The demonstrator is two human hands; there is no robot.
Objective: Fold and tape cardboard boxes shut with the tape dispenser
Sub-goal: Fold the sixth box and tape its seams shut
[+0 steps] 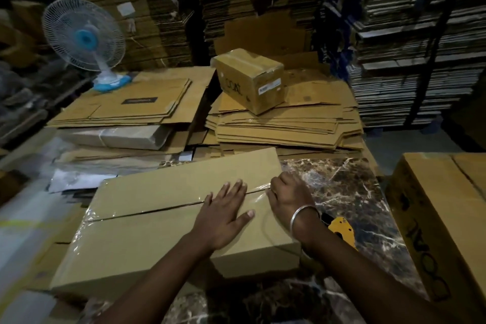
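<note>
Cardboard everywhere, dim light. Far left, a white fan with blue hub stands on a stack of flat cartons, clear of the work. Centre, the box being sealed lies on the marble-pattern worktop, flaps closed and meeting at a seam running left to right. Clear tape shines along the seam and wraps the left edge. Left hand lies flat on the lid across the seam, fingers spread and straight, gripping nothing; likely pinning the flaps so they stay level. Right hand, metal bangle on the wrist, sits at the box's right edge with fingers curled together onto the tape end, probably pressing it over the corner; exact pinch hidden. Tape dispenser, yellow, lies on the worktop just beside the box, partly under the right forearm, not held. Behind, a small taped box rests on more flats. Far right, a large printed carton.
</note>
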